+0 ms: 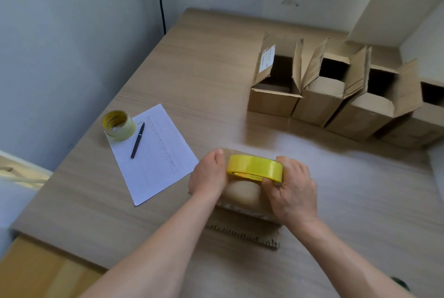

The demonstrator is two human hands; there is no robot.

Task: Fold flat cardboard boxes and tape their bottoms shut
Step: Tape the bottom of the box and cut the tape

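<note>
— Where's the box they're working on?

— Near the front edge of the bench (204,62), right under the person's arms: a small cardboard box (242,193), its top face towards us. The yellow tape roll (255,167) stands on edge on it.

— And the hands?

— The right hand (292,191) grips the roll at its right side, fingers curled round it. The left hand (208,174) presses flat on the box's left part, fingers fairly straight, touching the roll (I can't tell whether any tape is stuck down yet).

— Anything else about?

— Four folded boxes (272,103) in a row at the far right, flaps up. To the left, a lined sheet (157,153) with a black pen (137,140) on it, and a stack of pale tape rolls (118,125) at its corner.
</note>
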